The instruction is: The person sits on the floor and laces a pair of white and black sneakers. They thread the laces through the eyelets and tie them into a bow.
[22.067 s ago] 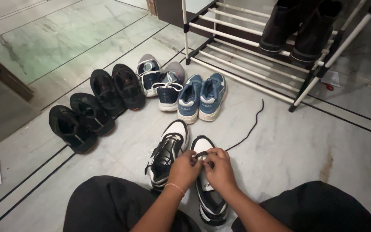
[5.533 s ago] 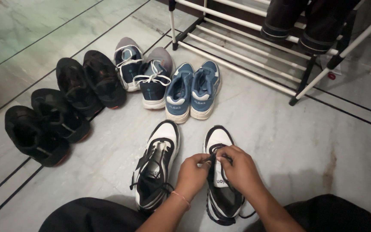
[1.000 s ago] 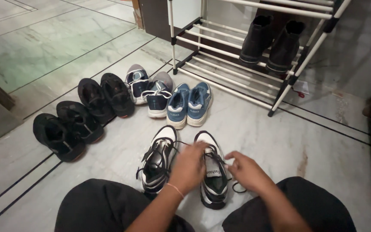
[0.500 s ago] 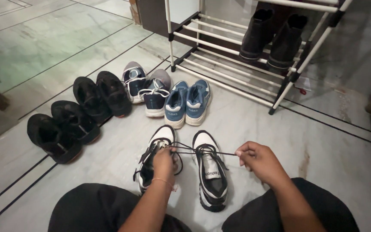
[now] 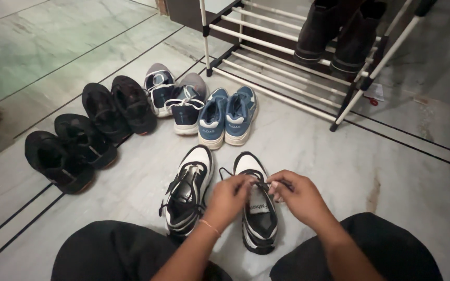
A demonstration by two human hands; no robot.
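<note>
Closest to the camera are the person's knees in black trousers [image 5: 131,250], and between them both forearms reach to a white-and-black sneaker [image 5: 259,218] standing on the pale marble floor [image 5: 339,156] with its toe pointing away. This shoe has a white toe cap edged in black, a white tongue with a dark printed label, dark side panels and a thick black-and-white sole. The left hand [image 5: 230,200] and right hand [image 5: 295,198] meet over its upper eyelets, fingers pinched shut on the thin black lace [image 5: 259,183], which crosses the tongue between them; a short stretch of lace curls off toward the shoe's left. Touching or just left of that sneaker stands its mate [image 5: 187,195], same colouring, its black lace loose. Farther out from the sneaker, a pair of blue sneakers [image 5: 228,115] with cream soles stands side by side; left of them sits a grey and navy pair [image 5: 175,96] with white laces, then two black pairs [image 5: 84,130] trailing toward the left edge. Farthest from the sneaker is a white-barred shoe rack [image 5: 287,57], with a pair of dark boots [image 5: 334,36] on one of its rungs.
</note>
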